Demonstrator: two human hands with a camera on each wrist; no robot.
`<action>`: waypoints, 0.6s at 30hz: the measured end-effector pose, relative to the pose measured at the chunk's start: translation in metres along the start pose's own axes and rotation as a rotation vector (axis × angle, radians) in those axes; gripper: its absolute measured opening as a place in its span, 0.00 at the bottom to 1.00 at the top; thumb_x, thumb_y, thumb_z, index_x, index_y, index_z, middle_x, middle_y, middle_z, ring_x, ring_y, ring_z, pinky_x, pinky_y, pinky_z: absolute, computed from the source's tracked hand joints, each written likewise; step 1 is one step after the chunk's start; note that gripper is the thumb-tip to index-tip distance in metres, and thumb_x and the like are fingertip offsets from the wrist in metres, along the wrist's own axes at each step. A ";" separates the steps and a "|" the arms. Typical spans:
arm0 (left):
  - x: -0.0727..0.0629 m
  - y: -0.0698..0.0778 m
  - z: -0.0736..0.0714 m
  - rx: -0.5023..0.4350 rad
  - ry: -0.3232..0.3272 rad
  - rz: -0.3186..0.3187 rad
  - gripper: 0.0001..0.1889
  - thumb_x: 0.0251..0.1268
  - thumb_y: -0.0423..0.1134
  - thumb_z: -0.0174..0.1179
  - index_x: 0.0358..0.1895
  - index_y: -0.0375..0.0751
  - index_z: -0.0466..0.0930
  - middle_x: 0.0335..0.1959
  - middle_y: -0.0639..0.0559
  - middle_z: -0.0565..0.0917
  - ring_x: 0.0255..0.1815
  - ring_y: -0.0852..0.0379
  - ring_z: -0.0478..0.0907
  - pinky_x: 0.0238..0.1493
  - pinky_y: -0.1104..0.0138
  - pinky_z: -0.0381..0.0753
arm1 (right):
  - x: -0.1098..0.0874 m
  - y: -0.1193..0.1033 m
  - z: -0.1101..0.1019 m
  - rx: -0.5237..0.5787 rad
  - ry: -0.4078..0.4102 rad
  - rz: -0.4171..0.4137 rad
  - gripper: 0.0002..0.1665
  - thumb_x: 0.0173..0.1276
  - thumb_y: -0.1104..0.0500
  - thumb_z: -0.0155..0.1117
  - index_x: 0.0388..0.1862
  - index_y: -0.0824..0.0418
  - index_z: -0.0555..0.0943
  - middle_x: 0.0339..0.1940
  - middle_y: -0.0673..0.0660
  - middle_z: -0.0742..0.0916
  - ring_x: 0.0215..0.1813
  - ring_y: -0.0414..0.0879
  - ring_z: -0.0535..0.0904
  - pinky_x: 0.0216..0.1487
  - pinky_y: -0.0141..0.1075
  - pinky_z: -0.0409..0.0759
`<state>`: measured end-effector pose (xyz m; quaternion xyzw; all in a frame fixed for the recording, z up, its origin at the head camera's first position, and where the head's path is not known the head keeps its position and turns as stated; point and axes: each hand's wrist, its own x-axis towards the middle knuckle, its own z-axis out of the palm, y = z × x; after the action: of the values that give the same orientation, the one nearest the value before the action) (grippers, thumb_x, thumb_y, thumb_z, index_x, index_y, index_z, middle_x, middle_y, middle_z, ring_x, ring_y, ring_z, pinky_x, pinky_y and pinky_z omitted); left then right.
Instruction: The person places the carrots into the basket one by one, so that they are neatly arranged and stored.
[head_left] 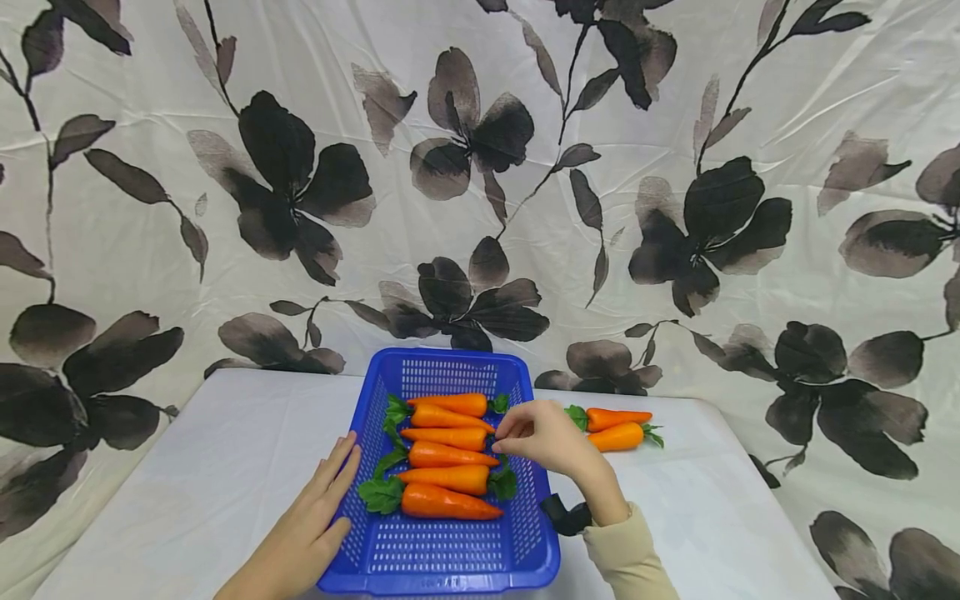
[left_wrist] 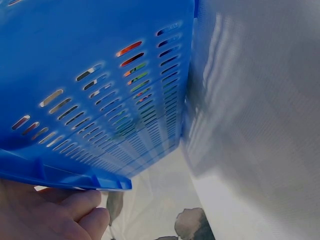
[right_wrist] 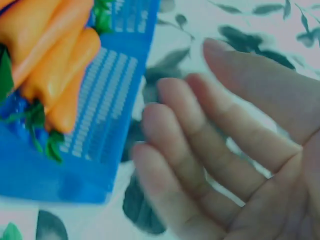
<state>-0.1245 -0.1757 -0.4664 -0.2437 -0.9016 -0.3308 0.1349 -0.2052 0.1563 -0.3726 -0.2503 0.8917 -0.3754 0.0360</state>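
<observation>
A blue plastic basket [head_left: 446,579] with slotted walls stands on the table and holds several orange carrots [head_left: 452,502] with green tops, laid crosswise in a column. My left hand [head_left: 303,521] rests along the basket's left rim, fingers fairly straight. In the left wrist view, the fingers [left_wrist: 82,212] lie against the rim beside the slotted side wall [left_wrist: 115,107]. Over the basket's right side hovers my right hand [head_left: 543,437], its fingers loosely bent. From the right wrist view, nothing lies between its fingers [right_wrist: 187,132], and the carrots in the basket [right_wrist: 50,60] are off to one side.
Two more carrots [head_left: 618,425] lie on the white tabletop [head_left: 697,500] right of the basket, close beyond the right wrist. A black strap [head_left: 566,515] sits by that wrist. Behind the table hangs a white cloth [head_left: 465,242] with dark flowers.
</observation>
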 end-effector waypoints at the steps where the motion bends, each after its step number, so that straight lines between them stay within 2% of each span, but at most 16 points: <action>1: 0.000 0.000 0.000 0.001 0.000 -0.001 0.39 0.58 0.24 0.54 0.76 0.27 0.53 0.81 0.41 0.46 0.81 0.54 0.35 0.70 0.81 0.28 | -0.002 0.003 -0.003 0.014 0.030 -0.020 0.04 0.61 0.59 0.73 0.32 0.58 0.87 0.26 0.47 0.86 0.29 0.42 0.80 0.33 0.34 0.81; 6: 0.000 0.001 -0.001 0.004 -0.001 -0.004 0.39 0.58 0.24 0.54 0.76 0.27 0.53 0.81 0.41 0.46 0.81 0.52 0.36 0.70 0.80 0.28 | -0.013 0.019 -0.018 0.125 0.185 -0.110 0.05 0.62 0.61 0.72 0.37 0.60 0.88 0.33 0.49 0.88 0.37 0.43 0.83 0.43 0.36 0.83; 11: 0.001 0.001 -0.001 -0.001 -0.002 0.004 0.39 0.58 0.24 0.54 0.76 0.27 0.53 0.81 0.40 0.46 0.81 0.53 0.35 0.70 0.80 0.28 | -0.024 0.040 -0.031 0.178 0.362 -0.135 0.07 0.62 0.69 0.69 0.40 0.66 0.87 0.38 0.58 0.89 0.45 0.49 0.83 0.51 0.35 0.80; 18: 0.001 0.001 0.000 -0.006 0.000 0.011 0.39 0.57 0.23 0.54 0.76 0.26 0.53 0.81 0.40 0.46 0.81 0.53 0.35 0.70 0.80 0.28 | -0.039 0.077 -0.043 0.327 0.601 -0.190 0.09 0.66 0.73 0.63 0.45 0.72 0.84 0.43 0.68 0.87 0.51 0.43 0.83 0.58 0.28 0.76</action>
<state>-0.1244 -0.1749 -0.4652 -0.2489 -0.8993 -0.3327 0.1361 -0.2149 0.2486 -0.3994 -0.2011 0.7634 -0.5717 -0.2235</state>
